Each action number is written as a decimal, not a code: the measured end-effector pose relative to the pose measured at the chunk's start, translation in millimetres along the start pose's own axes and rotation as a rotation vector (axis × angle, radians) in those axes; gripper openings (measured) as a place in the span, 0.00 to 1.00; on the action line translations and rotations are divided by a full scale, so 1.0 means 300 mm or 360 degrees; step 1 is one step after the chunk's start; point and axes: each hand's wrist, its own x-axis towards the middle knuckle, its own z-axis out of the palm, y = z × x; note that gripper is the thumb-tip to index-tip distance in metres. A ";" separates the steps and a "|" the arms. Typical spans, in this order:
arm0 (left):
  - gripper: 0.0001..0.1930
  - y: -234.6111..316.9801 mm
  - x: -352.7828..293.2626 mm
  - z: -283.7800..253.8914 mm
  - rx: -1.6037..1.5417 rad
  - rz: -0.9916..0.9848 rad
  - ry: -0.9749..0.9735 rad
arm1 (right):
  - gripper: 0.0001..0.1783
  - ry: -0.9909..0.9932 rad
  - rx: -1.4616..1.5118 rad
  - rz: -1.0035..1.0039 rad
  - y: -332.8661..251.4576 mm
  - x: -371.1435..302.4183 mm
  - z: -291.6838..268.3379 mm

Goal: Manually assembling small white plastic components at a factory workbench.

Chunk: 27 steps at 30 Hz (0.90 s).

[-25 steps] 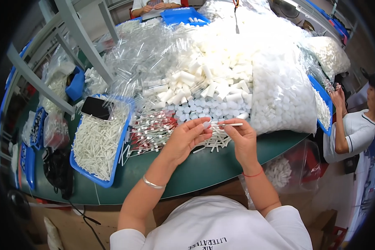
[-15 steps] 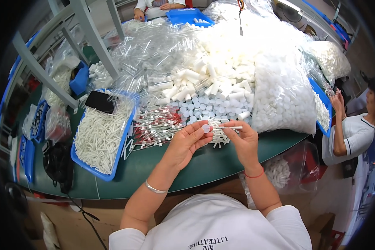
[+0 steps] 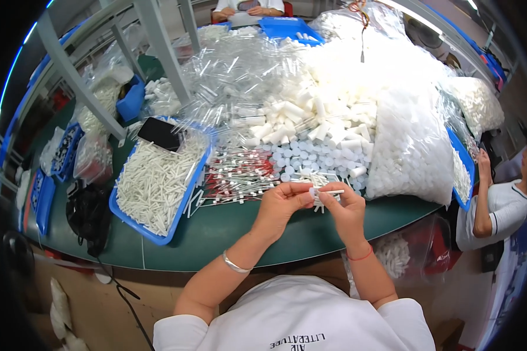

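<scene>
Just beyond the near table edge, both of my hands meet. My left hand (image 3: 284, 206) pinches a small translucent round cap (image 3: 314, 191) between thumb and fingertips. In the grip of my right hand (image 3: 348, 213) is a thin white stick (image 3: 335, 192), lying roughly level, its left end touching or almost touching the cap. Whether the stick sits inside the cap is hidden by the fingers. A small heap of white sticks (image 3: 311, 177) lies right behind my fingers. Beside it are loose translucent caps (image 3: 298, 155) and a bundle of red and white thin pieces (image 3: 237, 172).
A blue tray of white sticks (image 3: 164, 234) with a black phone (image 3: 159, 134) on its rim stands left. Behind are clear tubes (image 3: 219, 76) and white cylinders (image 3: 293, 111). A bag of caps (image 3: 413, 140) bounds the right. A grey metal frame (image 3: 82, 93) rises at left. Co-workers sit at right and far side.
My hands have come closer together, bringing the cap to the stick's left end. The whole view has shifted a little, so the table's contents appear further right.
</scene>
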 end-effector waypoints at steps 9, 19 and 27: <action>0.11 -0.016 0.024 0.021 0.0627 0.0668 0.0135 | 0.07 0.0032 0.0449 0.0333 0.041 0.036 0.016; 0.14 0.112 0.416 -0.155 0.2647 0.0981 0.0564 | 0.05 0.0148 0.0361 0.0174 0.017 0.116 -0.022; 0.13 0.161 0.307 -0.093 0.1946 0.1097 0.0341 | 0.07 0.0214 0.0477 0.0206 0.072 0.108 -0.088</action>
